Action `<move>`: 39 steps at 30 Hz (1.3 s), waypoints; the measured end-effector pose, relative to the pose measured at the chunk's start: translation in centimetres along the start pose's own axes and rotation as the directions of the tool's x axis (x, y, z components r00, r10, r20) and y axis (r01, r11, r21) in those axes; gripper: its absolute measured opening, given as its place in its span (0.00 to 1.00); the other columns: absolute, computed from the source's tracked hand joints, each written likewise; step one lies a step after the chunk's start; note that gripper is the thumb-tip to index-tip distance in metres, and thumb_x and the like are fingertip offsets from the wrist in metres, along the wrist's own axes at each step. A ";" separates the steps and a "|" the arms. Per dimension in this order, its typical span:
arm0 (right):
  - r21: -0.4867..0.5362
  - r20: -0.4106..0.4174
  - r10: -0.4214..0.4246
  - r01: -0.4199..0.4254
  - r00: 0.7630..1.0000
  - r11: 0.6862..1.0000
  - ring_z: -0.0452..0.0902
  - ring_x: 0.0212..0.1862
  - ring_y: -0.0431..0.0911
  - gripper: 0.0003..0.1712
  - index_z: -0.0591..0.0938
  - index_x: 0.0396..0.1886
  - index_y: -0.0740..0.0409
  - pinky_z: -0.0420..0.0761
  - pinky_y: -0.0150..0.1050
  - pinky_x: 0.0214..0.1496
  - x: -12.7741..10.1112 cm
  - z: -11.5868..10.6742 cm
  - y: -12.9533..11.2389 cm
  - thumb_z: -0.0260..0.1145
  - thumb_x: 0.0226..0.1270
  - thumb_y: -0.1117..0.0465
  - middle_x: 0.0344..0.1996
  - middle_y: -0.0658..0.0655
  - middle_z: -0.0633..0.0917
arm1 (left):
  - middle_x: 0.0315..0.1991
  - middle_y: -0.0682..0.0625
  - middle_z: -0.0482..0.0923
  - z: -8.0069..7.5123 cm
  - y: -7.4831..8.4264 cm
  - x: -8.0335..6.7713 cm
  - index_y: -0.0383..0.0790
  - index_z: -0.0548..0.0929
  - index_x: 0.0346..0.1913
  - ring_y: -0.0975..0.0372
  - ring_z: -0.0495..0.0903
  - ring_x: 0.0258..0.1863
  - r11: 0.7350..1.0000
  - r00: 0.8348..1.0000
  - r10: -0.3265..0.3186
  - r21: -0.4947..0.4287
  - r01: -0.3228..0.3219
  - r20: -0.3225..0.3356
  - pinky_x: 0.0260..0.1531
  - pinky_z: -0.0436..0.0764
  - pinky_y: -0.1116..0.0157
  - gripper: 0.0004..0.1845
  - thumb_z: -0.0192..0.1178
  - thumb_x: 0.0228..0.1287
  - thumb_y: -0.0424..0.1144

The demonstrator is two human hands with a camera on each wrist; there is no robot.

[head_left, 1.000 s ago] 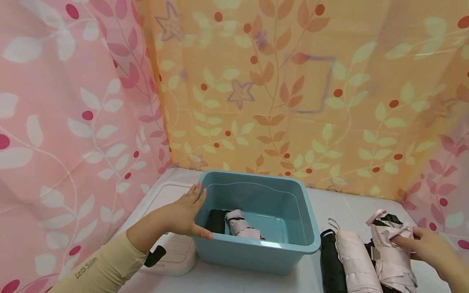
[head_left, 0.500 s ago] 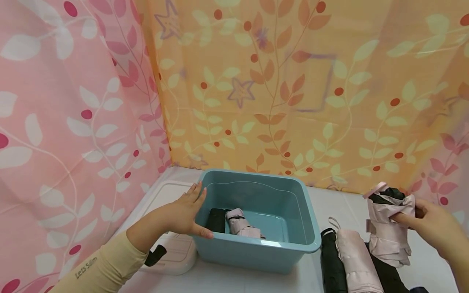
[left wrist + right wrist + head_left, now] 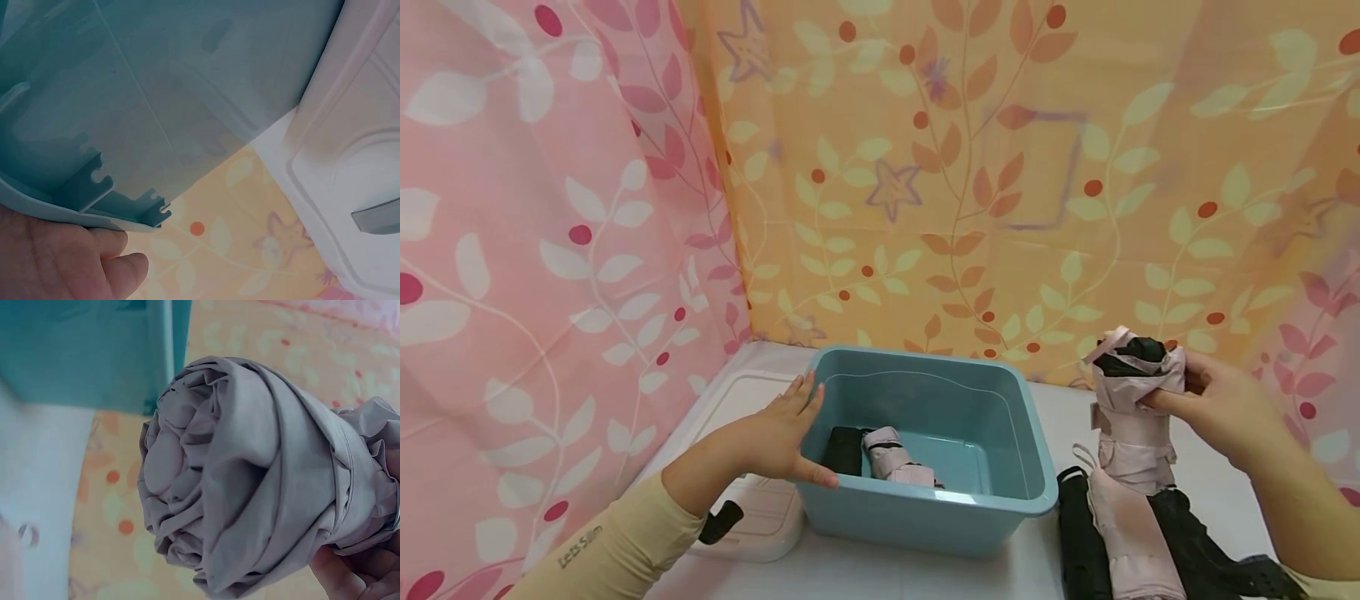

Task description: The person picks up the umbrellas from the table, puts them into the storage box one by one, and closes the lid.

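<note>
pink umbrella held up beside the bin

right hand (image 3: 1213, 404) curled around the top end of a folded pink umbrella (image 3: 1131, 408), fingers clamped on the bunched cloth, holding it upright and clear of the table (image 3: 1052, 575). seen from the right wrist as a round roll of cloth (image 3: 250, 475), gripped from the side, probably so that the loose folds do not open. held to the right of the bin (image 3: 925, 450), apart from its rim, above the pile.

left hand (image 3: 778, 437) flat against the bin's left wall, fingers straight and together, thumb along the near corner; pressing, not gripping, likely to keep the light bin from sliding. from the left wrist only the thumb side of that hand (image 3: 62, 256) under the rim (image 3: 94, 212).

inside the bin, two folded umbrellas at the left near corner: a black one (image 3: 842, 452) and a pink one (image 3: 895, 462), touching each other. most of the floor to the right of them bare, so good open room there.

on the table right of the bin, more umbrellas side by side and touching: a black one (image 3: 1078, 542), a pink one (image 3: 1131, 542), another black one (image 3: 1206, 554). pile lying just beside the bin's right rim, little free room between. white lid (image 3: 741, 392) flat at the left, behind the left hand.
</note>
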State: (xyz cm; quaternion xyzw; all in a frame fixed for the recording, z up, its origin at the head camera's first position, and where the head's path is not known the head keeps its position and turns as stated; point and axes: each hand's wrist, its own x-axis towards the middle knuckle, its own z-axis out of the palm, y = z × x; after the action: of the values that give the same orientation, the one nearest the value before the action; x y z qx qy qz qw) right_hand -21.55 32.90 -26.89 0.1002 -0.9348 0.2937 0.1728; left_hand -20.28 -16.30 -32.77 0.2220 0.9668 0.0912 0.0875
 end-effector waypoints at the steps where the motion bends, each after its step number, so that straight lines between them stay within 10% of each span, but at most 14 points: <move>1: 0.009 0.004 -0.011 0.011 1.000 1.000 0.64 0.32 0.18 0.27 0.75 0.50 0.70 0.73 0.26 0.28 0.3 0.2 -0.6 0.69 0.54 0.59 0.41 0.71 0.80 | 0.72 0.39 0.29 0.0 0.0 0.0 0.35 0.41 0.71 0.47 0.28 0.70 1.000 1.000 0.000 0.003 0.000 0.000 0.64 0.45 0.46 0.68 0.53 0.36 0.78; 12: 0.168 0.020 -0.082 0.077 0.996 0.983 0.73 0.32 0.30 0.21 0.76 0.48 0.69 0.74 0.26 0.32 2.9 2.6 -6.2 0.67 0.55 0.62 0.37 0.61 0.81 | 0.71 0.39 0.27 0.2 0.0 0.1 0.35 0.40 0.71 0.48 0.27 0.69 1.000 1.000 0.002 0.009 -0.002 0.000 0.64 0.45 0.46 0.67 0.52 0.37 0.79; 24: 0.327 0.185 -0.032 -0.031 0.982 0.945 0.73 0.38 0.50 0.23 0.75 0.50 0.68 0.78 0.35 0.36 5.6 7.3 -10.2 0.65 0.57 0.60 0.41 0.65 0.79 | 0.71 0.39 0.27 0.1 -0.1 0.0 0.34 0.40 0.71 0.48 0.27 0.69 1.000 1.000 -0.005 0.011 0.005 0.005 0.64 0.44 0.46 0.68 0.52 0.36 0.78; 39: 0.294 0.369 -0.008 -0.108 0.929 0.950 0.77 0.34 0.50 0.22 0.79 0.46 0.61 0.81 0.43 0.36 8.5 15.5 -15.1 0.67 0.53 0.55 0.37 0.60 0.81 | 0.71 0.39 0.27 0.0 -0.2 0.1 0.34 0.40 0.71 0.49 0.26 0.69 0.999 1.000 -0.005 0.047 0.004 0.008 0.65 0.45 0.47 0.68 0.50 0.36 0.80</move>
State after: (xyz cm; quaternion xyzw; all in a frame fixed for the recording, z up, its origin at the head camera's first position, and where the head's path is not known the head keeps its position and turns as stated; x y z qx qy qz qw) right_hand -29.12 10.94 -27.76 0.1549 -0.8952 0.4167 -0.0297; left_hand -20.47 -16.40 -32.86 0.2223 0.9688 0.0673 0.0866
